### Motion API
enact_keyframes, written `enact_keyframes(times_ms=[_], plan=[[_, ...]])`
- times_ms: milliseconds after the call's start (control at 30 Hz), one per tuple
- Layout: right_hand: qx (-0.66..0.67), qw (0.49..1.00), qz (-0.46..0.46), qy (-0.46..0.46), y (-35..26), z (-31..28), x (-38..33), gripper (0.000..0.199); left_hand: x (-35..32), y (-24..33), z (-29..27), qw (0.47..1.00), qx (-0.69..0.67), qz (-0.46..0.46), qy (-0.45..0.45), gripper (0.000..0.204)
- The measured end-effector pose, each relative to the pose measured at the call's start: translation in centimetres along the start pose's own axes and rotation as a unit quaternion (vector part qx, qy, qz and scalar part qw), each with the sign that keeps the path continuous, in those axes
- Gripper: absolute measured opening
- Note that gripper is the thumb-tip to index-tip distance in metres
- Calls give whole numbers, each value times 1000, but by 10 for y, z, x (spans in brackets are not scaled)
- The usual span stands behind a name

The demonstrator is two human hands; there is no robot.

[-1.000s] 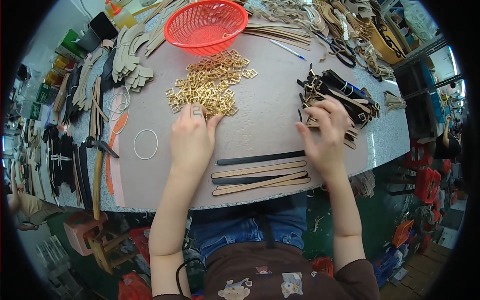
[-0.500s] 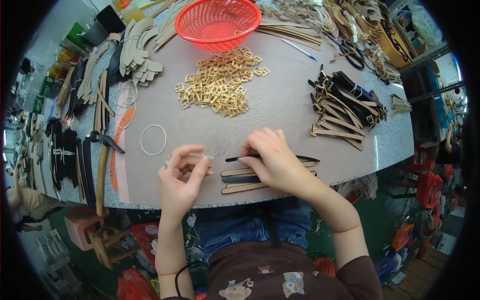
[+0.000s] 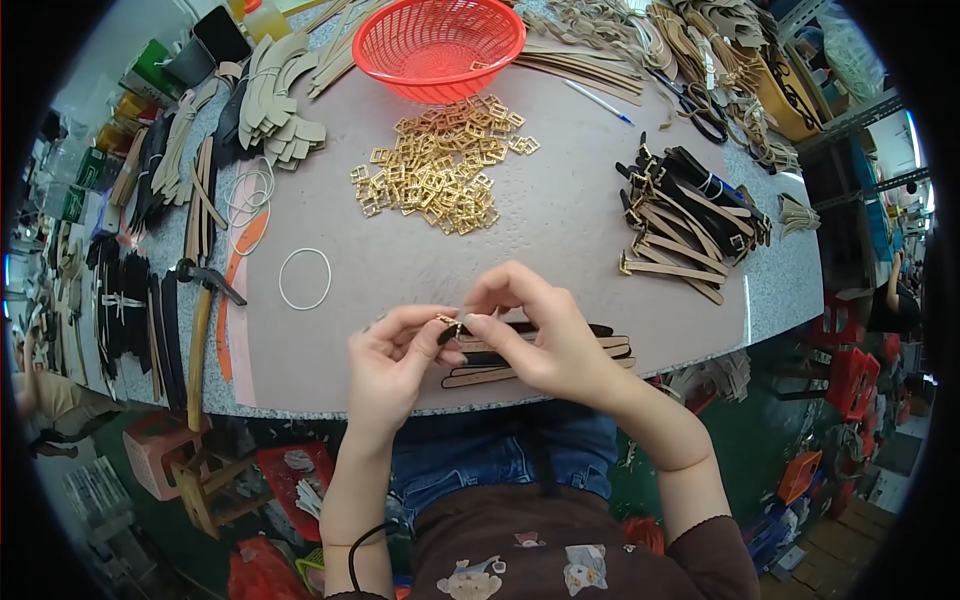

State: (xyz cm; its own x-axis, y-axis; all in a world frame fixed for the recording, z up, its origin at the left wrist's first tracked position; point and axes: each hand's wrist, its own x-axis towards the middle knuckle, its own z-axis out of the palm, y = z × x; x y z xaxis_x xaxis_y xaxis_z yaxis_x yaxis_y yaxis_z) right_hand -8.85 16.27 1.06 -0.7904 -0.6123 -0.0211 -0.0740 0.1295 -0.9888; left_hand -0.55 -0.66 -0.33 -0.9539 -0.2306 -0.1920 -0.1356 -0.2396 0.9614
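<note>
L hand [image 3: 392, 352] pinches a gold buckle [image 3: 447, 321]; R hand [image 3: 535, 330] grips a black strap [image 3: 520, 329] end, prob. mid-threading; next needs steady alignment.

The buckle [image 3: 447, 320] pinched between the left hand [image 3: 395, 360] and right hand [image 3: 545, 335] is shiny gold-coloured metal, like the glinting heap of buckles [image 3: 445, 170] farther up the table. The straps [image 3: 540, 355] under the hands look like smooth leather or leatherette, black and tan, with a dull sheen. The basket [image 3: 440, 45] is glossy red plastic mesh. The tabletop [image 3: 560, 215] is matt and pinkish, and its outer rim is speckled grey like stone. The ring [image 3: 304, 278] looks like thin white rubber or plastic.
</note>
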Motion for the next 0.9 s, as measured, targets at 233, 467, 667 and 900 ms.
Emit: enact_keyframes(times_ms=[233, 467, 667, 900], plan=[[-210, 957, -194, 59, 11, 6, -5, 3, -2, 1, 21, 918, 317, 226, 72, 9], [-153, 978, -135, 49, 7, 1, -11, 7, 3, -2, 18, 916, 310, 225, 118, 9], [-40, 999, 6, 16, -1, 4, -14, 11, 3, -3, 14, 941, 266, 182, 100, 10], [-33, 999, -34, 17, 8, 5, -14, 17, 0, -4, 18, 900, 358, 220, 119, 10]])
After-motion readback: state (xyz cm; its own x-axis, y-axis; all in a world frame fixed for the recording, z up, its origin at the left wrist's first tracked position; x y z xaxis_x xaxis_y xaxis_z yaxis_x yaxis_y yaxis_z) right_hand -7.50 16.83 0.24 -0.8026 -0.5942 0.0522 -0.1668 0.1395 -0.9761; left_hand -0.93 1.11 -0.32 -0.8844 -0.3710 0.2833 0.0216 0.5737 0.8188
